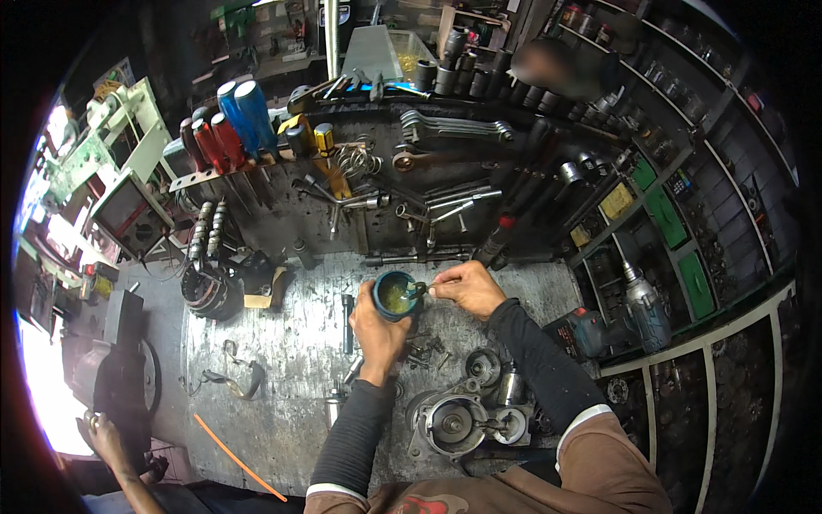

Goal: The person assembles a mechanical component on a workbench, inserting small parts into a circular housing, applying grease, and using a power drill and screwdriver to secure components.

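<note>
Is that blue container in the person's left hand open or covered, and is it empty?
Open and not empty: no lid covers the blue container, and yellowish-green contents show inside. How deep they are, I cannot tell.

The workbench is surfaced in scuffed, patchily shining metal. The cup is seen as smooth plastic (by appearance only). Dull, rough metal is noted on the housing, glossy plastic on the screwdriver handles, matt cloth on the black sleeves.
</note>
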